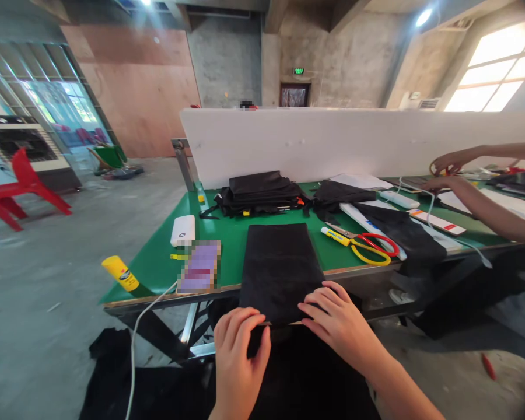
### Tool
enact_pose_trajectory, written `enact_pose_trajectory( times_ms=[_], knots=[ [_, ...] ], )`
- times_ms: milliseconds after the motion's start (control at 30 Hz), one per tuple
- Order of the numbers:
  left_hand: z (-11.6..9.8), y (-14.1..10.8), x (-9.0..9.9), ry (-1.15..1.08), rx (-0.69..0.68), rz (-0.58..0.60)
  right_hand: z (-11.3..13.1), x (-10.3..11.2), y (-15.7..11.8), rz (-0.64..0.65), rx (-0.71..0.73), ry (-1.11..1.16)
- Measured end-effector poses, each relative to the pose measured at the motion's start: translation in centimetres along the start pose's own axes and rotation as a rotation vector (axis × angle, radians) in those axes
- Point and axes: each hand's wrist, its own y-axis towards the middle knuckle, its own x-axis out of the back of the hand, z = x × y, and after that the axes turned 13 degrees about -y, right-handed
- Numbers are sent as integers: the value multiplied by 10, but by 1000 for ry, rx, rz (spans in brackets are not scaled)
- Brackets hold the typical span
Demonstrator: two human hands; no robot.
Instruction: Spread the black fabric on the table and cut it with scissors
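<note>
A flat black rectangular piece [280, 262], apparently cloth over something stiff, lies partly on the green table and juts past its front edge towards me. A thin pale strip shows along its near edge. My left hand [240, 344] holds the near left corner, fingers curled on top and thumb lower down. At the near right corner, my right hand [332, 315] has its fingers bent over the edge; its thumb is mostly hidden. Scissors [371, 248] with red and yellow handles lie to the right, touching a yellow-and-white tube [335, 236].
A stack of black cloth pieces [262, 192] sits at the back by a white divider [315, 143]. On the left are a glue stick [121, 273], a white power bank [182, 230] and a blurred phone [200, 267] with a cable. A co-worker's arms [476, 204] reach in from the right.
</note>
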Motion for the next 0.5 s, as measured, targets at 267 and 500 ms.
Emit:
enact_pose_trajectory(
  times_ms=[267, 500],
  knots=[
    [-4, 38, -8, 79, -87, 398, -10, 16, 2, 62, 83, -62],
    [1, 39, -12, 83, -196, 424, -11, 19, -1, -2, 187, -131]
  ],
)
